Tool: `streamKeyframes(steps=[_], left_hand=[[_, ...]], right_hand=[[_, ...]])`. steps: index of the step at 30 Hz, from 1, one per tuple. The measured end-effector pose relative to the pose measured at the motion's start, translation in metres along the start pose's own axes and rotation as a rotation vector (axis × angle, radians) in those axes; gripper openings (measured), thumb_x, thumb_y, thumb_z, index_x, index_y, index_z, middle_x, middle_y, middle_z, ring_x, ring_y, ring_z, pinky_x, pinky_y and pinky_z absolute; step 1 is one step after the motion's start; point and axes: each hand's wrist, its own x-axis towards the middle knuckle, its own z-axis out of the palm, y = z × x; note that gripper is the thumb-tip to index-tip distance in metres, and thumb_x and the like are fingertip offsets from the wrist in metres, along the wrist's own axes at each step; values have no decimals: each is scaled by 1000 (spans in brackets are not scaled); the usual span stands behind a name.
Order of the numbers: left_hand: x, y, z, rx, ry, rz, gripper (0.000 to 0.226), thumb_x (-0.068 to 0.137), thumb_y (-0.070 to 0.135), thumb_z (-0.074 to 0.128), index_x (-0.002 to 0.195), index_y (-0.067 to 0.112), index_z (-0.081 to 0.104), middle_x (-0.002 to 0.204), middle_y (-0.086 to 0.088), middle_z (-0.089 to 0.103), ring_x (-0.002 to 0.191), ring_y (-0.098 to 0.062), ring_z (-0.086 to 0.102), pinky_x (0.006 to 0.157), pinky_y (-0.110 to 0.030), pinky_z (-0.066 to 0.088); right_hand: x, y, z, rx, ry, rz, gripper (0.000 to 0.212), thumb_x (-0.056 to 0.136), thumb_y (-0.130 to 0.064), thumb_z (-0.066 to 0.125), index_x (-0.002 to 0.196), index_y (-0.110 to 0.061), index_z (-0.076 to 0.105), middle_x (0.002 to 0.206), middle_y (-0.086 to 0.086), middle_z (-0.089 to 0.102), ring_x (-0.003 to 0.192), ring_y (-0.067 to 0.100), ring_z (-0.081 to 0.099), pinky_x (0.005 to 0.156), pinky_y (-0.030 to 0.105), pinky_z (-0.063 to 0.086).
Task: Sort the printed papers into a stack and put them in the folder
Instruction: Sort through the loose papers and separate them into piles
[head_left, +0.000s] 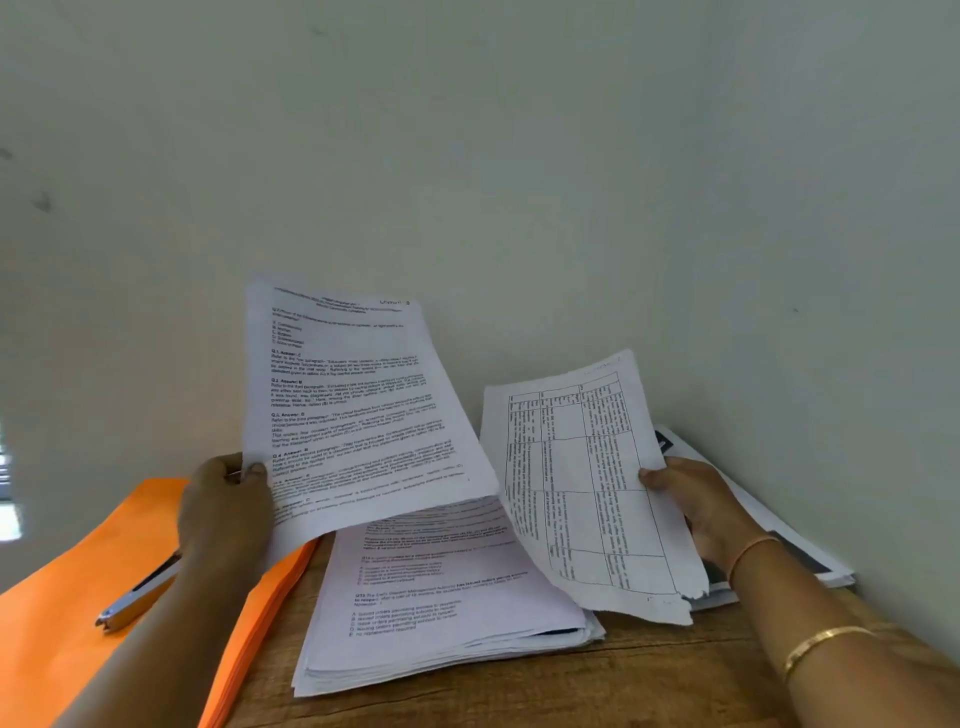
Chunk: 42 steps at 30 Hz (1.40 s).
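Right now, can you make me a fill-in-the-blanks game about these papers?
The folder is ____. The stapler lies on the ____. Of the text sheet and grid sheet, the left hand holds the ____ one, the right hand the other.
Missing words: orange; folder; text.

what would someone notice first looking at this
Two sheets are held up in the middle: the left hand pinches a page of text, the right hand holds a page with a grid. Below them lies a thick stack of papers on the wooden desk, with a bright orange folder at the left.
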Motion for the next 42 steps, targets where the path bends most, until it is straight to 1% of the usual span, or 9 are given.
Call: streamKeyframes(steps=[5,11,16,22,25,27,37,39,42], left_hand=[[4,-5,1,-291,-14,-229,29,95,11,52,122,6,57,118,-10,59,106,-33,57,89,-38,46],[-11,5,5,-165,-37,-90,26,93,11,49,118,7,57,118,-12,60,103,-34,57,90,-48,48],[-29,10,15,-45,-108,1,28,94,12,44,120,11,55,111,-6,62,89,-24,54,71,-35,43],[-43,13,24,2,-211,49,28,95,12,45,122,11,54,112,-6,61,87,-21,53,65,-30,39],[-49,13,29,14,-272,37,28,95,13,45,121,12,54,112,-6,62,87,-23,56,58,-28,39],[-53,13,32,19,-300,40,27,95,12,45,120,11,54,107,-4,62,85,-25,57,56,-28,39],[-66,11,39,1,-397,-7,30,96,9,42,124,11,52,109,-10,63,82,-26,58,54,-26,40],[-69,11,42,3,-414,-25,30,97,9,42,126,12,50,111,-9,62,80,-24,59,53,-26,41],[-79,13,49,28,-441,-17,28,98,11,41,124,15,49,110,-5,62,73,-15,57,51,-25,40]], right_hand=[[-3,-3,2,-35,8,-32,15,90,-8,61,104,-4,65,110,19,65,104,38,60,95,51,48],[-3,-7,5,-98,12,-34,22,90,-5,59,111,0,62,115,19,63,110,37,57,99,50,45],[-4,-10,-4,-187,6,63,30,82,2,56,112,2,61,113,21,62,105,38,58,95,48,47],[-24,-20,-44,-368,155,-35,23,83,5,46,62,-6,47,68,8,51,59,20,45,51,25,31],[-27,-14,-63,-692,164,-65,14,86,-8,46,90,-4,59,97,17,62,78,26,56,65,26,42],[-25,-3,-74,-925,149,-13,43,87,-21,47,128,-8,48,125,14,55,105,30,56,92,34,46],[-31,18,-65,-1422,208,-42,51,89,-33,45,136,-17,32,134,11,43,123,32,43,98,45,36],[-26,18,-60,-1373,351,-292,40,90,-27,46,129,-14,45,126,12,50,115,31,48,93,41,39],[-24,12,-47,-757,339,-506,26,97,-29,44,110,-13,60,108,13,65,96,29,61,80,34,46]])
